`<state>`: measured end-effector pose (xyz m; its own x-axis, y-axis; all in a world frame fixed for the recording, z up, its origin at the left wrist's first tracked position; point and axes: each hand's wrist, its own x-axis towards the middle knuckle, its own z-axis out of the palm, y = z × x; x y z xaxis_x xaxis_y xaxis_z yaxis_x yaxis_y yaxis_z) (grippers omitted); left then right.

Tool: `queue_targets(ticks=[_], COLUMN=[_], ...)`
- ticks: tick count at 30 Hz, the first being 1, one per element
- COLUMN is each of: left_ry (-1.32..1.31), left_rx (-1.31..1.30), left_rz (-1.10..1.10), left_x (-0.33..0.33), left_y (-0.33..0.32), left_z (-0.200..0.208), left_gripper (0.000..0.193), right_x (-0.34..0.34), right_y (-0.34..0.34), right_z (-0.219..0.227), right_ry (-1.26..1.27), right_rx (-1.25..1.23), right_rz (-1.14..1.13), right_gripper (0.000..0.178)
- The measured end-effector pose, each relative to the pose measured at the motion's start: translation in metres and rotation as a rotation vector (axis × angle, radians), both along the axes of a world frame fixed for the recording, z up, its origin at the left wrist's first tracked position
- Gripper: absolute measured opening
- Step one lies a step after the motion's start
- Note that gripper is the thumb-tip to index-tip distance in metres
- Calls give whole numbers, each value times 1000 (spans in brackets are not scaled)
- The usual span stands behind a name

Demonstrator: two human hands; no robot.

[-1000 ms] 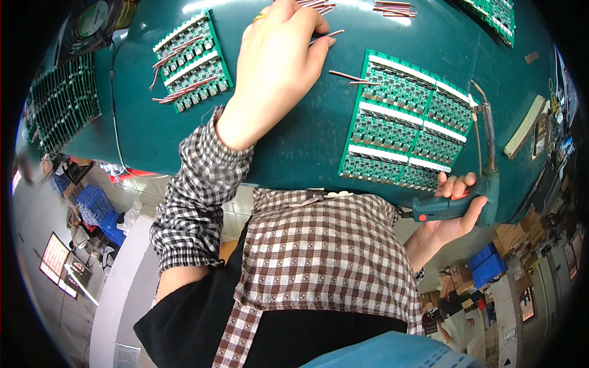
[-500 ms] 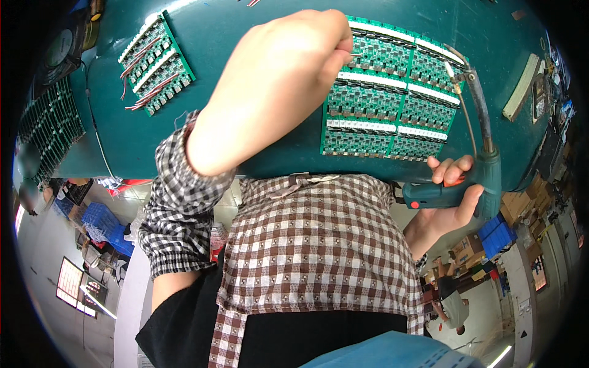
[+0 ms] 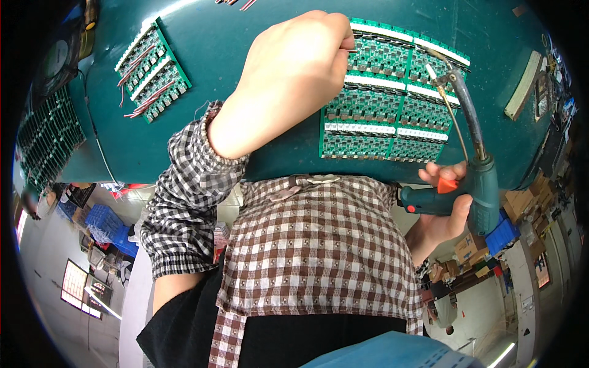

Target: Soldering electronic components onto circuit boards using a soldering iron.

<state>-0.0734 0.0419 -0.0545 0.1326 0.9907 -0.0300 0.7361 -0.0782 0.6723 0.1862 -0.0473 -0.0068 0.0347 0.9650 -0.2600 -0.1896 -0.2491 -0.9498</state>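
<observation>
My left hand (image 3: 297,67) is closed in a pinch over the upper left of a green circuit board panel (image 3: 396,92). A short wire end (image 3: 351,50) shows at the fingertips; the rest is hidden by the hand. The panel carries rows of white connectors and small dark components. Wrapped by my right hand (image 3: 438,224) is a green soldering gun (image 3: 485,196) with an orange trigger. Its bent metal barrel and thin feed tube reach up over the panel's right side, the tip above the upper right boards.
A smaller board panel (image 3: 153,70) with red, black and white wires lies to the left. Stacked boards (image 3: 49,135) sit at the far left near a cable (image 3: 95,132). A pale bar (image 3: 523,86) lies at the right. More wires (image 3: 236,3) show at the top edge.
The soldering gun has shifted slightly left and down, its tip now further in over the panel. My left forearm has moved a little right; the left hand stays at the panel's upper left.
</observation>
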Motion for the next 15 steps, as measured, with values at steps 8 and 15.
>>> queue_targets(ticks=[8,15], left_ry=[-4,-97], left_rx=[24,75], left_rz=[34,76], left_x=[6,9], left_y=[1,1], left_z=[-7,-14], left_gripper=[6,5], right_x=[-11,-21], right_y=[2,2], right_z=[2,8], right_ry=[-90,-137], right_rx=[-29,-119], right_rz=[-52,-99], right_gripper=[49,48])
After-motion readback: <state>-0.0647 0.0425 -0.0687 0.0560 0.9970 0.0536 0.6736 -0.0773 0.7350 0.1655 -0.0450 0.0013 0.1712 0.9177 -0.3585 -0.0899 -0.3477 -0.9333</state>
